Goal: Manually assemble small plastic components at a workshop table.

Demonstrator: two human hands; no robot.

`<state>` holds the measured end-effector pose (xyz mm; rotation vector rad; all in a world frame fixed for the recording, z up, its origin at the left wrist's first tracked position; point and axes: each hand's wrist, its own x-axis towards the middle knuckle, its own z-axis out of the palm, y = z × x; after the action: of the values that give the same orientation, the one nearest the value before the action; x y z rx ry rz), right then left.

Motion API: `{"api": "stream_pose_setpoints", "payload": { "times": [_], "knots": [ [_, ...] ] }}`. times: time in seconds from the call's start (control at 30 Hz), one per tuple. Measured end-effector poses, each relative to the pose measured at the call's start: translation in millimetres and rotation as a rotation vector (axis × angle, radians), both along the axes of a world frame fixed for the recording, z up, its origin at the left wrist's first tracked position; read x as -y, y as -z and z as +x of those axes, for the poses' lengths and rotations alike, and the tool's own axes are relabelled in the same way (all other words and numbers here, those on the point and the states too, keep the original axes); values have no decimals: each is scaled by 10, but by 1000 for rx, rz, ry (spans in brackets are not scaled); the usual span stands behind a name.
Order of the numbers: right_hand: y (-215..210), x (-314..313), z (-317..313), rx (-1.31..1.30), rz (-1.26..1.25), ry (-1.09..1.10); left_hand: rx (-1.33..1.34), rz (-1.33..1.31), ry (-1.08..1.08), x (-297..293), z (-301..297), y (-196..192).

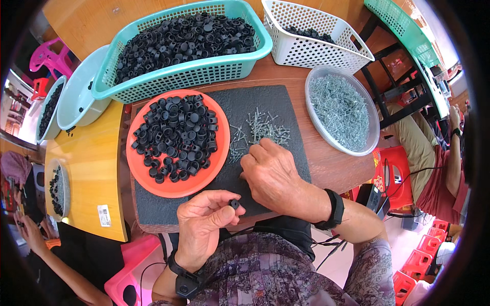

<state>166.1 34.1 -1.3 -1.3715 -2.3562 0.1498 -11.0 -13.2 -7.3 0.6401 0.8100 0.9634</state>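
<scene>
Thumb and fingers of my left hand (200,225) pinch a small round black plastic cap (234,204); slender silver metal screws (271,133) lie jumbled, axes every way, just beyond my nearer right hand (270,176), whose hidden grip I cannot tell.

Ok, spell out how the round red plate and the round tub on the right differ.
The red plate is a strong orange-red, while the round tub is pale and see-through.
The red plate holds chunky black plastic parts; the round tub holds thin, silvery screws.
The red plate lies mostly on the dark mat, whereas the round tub is off it, to the right.
Both are open-topped and hold many small, loose pieces.
</scene>
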Motion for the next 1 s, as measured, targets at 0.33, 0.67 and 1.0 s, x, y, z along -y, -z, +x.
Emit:
{"api": "stream_pose_setpoints", "payload": {
  "times": [0.33,0.67,1.0],
  "knots": [
    [-170,108,175,-435,-270,-47,46,34,-2,-24,18,52],
    [-343,278,198,-624,-380,-154,-60,88,-52,-19,160,-6],
    [-320,325,169,-557,-300,-116,-295,221,-33,35,148,-21]
  ]
}}
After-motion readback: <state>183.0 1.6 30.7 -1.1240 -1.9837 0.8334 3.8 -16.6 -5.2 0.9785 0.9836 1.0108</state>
